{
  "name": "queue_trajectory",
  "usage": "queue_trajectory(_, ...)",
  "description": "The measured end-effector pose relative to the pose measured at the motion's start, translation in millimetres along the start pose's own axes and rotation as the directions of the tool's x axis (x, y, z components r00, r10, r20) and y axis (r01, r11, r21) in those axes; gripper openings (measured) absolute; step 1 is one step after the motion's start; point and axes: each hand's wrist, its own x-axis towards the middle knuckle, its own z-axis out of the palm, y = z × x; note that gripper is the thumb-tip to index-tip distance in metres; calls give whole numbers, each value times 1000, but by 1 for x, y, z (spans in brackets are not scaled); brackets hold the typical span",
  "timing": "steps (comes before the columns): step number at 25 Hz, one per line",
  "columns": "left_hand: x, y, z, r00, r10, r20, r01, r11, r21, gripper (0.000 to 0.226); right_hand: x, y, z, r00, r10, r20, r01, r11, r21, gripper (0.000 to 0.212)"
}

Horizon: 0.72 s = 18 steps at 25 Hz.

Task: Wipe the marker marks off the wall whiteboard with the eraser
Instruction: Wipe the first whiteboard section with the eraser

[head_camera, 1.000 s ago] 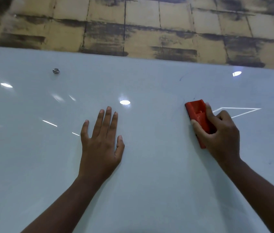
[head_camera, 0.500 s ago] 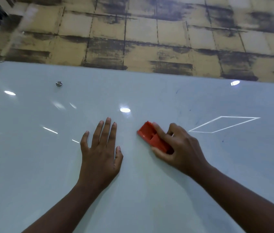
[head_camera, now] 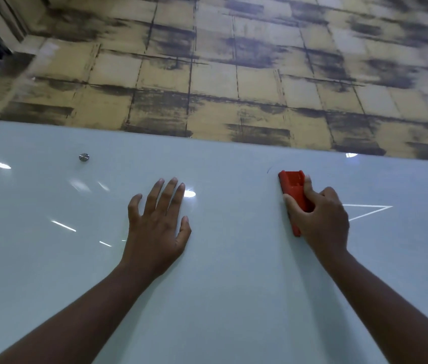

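Observation:
A glossy white whiteboard (head_camera: 220, 285) fills the lower part of the view. My right hand (head_camera: 320, 222) grips a red eraser (head_camera: 293, 187) and presses it flat against the board near the top edge, right of centre. The eraser stands roughly upright, its lower part hidden under my fingers. A faint dark marker mark (head_camera: 269, 169) shows just left of the eraser's top. My left hand (head_camera: 157, 227) rests flat on the board with fingers spread, holding nothing, well left of the eraser.
A round metal mounting stud (head_camera: 83, 157) sits near the board's top left. Above the board is a wall (head_camera: 234, 74) with a yellow and grey block pattern. Ceiling lights reflect as bright spots and lines on the board.
My right hand has swept the eraser from beside my left hand to the right and upward, and turned it upright. My left hand has stayed in place. The view has tilted up.

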Motion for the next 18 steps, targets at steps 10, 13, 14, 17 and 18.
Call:
queue_trajectory(10,-2,-4,17,995,15,-98,-19,999,-32,66,-17,-114,46,870,-487,81,489,873,-3,71)
queue_trajectory(13,-4,-5,19,995,3,-97,-7,999,-36,66,16,-81,37,935,-350,56,351,936,-16,67)
queue_trajectory(14,-4,-5,19,996,3,-86,-6,999,-37,66,25,-65,33,961,-276,26,276,961,-26,66)
queue_trajectory(17,-4,-5,20,997,-4,-71,2,999,-34,66,45,-17,18,997,-55,-52,51,997,-65,66)
queue_trajectory(18,-4,-4,21,997,-9,-71,7,999,-35,66,50,-6,15,997,-2,-73,-4,997,-83,67)
